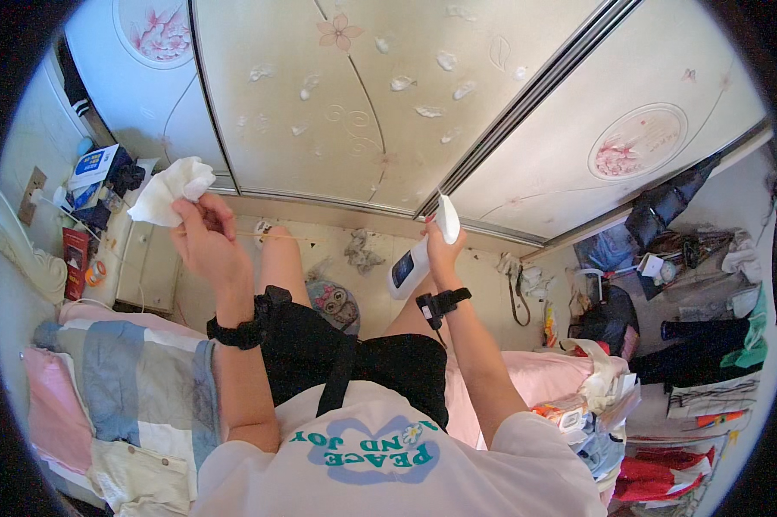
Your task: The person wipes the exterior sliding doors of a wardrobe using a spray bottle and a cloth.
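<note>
- Soft, bright light; the middle sliding door reads warm cream, the left sliding door cool blue.
- Faint shading in the crumpled white tissue.
- Black fisheye surround; straight edges bow near it.
- Dark clothes look murky, perhaps shadowed.

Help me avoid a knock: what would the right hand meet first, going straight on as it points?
With the spray bottle it holds, the right hand would probably meet the middle cupboard door first, low near its right edge; depth is hard to judge.
</note>
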`<move>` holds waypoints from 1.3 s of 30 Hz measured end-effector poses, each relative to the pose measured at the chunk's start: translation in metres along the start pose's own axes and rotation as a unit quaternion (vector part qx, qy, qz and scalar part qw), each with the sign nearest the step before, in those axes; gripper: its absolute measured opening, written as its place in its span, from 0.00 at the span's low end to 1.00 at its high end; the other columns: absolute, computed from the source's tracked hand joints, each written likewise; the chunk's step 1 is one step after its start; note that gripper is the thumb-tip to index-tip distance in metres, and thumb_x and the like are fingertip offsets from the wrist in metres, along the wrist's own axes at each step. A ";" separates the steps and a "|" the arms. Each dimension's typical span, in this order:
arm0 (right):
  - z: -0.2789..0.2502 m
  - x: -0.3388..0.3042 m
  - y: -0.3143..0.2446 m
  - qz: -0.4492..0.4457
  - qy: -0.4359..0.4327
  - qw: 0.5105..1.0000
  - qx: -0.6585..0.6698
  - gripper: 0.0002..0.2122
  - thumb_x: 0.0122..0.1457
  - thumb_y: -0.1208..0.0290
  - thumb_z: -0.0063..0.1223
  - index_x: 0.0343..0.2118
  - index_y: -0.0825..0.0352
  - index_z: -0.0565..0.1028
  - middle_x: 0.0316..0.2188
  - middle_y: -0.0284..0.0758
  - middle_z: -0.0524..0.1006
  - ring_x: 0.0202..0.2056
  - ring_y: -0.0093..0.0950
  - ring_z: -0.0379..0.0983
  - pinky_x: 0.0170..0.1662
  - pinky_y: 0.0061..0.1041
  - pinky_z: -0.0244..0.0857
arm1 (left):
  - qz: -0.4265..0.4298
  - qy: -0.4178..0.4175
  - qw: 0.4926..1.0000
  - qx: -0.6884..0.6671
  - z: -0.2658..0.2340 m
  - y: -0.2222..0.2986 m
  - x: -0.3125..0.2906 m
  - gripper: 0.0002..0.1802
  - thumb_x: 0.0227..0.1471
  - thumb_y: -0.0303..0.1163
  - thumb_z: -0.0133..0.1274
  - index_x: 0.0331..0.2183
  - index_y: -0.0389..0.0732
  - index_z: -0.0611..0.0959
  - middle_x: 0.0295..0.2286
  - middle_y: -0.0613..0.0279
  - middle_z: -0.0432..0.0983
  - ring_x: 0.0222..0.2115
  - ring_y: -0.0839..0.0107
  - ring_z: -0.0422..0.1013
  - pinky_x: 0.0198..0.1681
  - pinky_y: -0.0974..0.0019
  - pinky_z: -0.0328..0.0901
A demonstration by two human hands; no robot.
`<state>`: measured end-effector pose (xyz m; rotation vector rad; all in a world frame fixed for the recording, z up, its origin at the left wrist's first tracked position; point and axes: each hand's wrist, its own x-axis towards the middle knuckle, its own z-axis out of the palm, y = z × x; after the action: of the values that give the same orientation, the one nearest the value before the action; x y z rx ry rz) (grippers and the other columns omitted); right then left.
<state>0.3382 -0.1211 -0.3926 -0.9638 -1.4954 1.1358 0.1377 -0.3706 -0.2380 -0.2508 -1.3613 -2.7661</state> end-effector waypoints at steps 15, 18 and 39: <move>0.007 0.001 -0.049 -0.057 -0.080 0.995 -0.022 0.09 0.39 0.78 0.52 0.28 0.70 0.75 0.20 0.32 0.74 0.22 0.21 0.70 0.28 0.21 0.64 | -0.014 -0.001 0.999 -0.032 0.004 -0.002 0.000 0.20 0.59 0.41 0.35 0.19 0.42 0.69 0.11 0.69 0.60 0.09 0.80 0.52 0.11 0.75 0.44; 0.013 0.004 -0.054 -0.073 -0.096 0.992 -0.033 0.11 0.39 0.78 0.52 0.29 0.70 0.75 0.22 0.32 0.75 0.25 0.22 0.71 0.29 0.23 0.64 | -0.014 0.013 1.000 -0.010 0.003 0.000 -0.001 0.21 0.59 0.42 0.36 0.19 0.42 0.69 0.11 0.69 0.60 0.09 0.80 0.53 0.11 0.75 0.44; 0.047 0.000 -0.077 -0.118 -0.134 0.984 -0.001 0.10 0.41 0.74 0.54 0.29 0.70 0.75 0.25 0.32 0.76 0.27 0.21 0.71 0.32 0.21 0.64 | -0.021 0.032 0.999 -0.015 0.006 0.004 -0.003 0.22 0.59 0.43 0.37 0.18 0.42 0.70 0.11 0.69 0.62 0.09 0.81 0.53 0.11 0.76 0.44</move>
<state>0.2898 -0.1486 -0.3218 -0.6312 -1.7752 1.1214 0.1421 -0.3679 -0.2320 -0.1362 -1.3251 -2.8046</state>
